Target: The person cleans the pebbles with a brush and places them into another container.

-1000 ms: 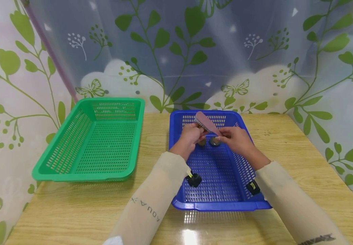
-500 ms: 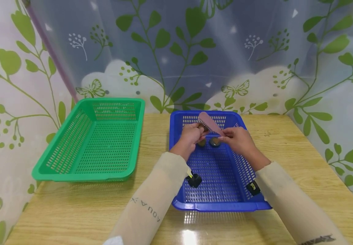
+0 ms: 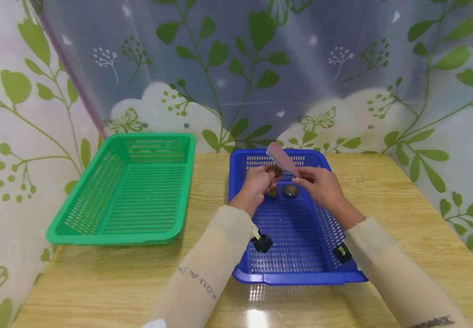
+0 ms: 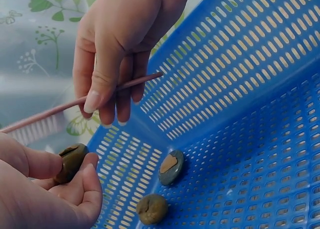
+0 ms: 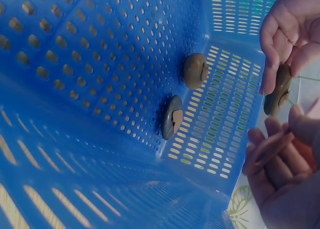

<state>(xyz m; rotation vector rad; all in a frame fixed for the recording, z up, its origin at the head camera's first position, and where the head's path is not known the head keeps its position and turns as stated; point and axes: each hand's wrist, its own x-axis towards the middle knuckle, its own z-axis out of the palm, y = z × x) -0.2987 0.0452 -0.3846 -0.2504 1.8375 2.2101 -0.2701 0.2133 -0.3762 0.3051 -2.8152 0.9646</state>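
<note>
Over the back part of the blue basket, my left hand pinches a brown stone between thumb and fingers. The stone carries a patch on its face. My right hand grips the handle of a pink brush, its white bristles turned toward the stone. In the left wrist view the bristles stand apart from the stone. Two more stones rest on the basket floor: a dark grey one with a tan patch and a brownish one. In the head view my left hand partly hides the brownish stone.
A green basket stands to the left on the wooden table. Behind the table hangs a leaf-patterned curtain. The blue basket's side walls rise around both hands' work area.
The brush has risen from the stone toward the back, baring more of the stone. My left hand has stayed nearly in place. The view has shifted slightly.
</note>
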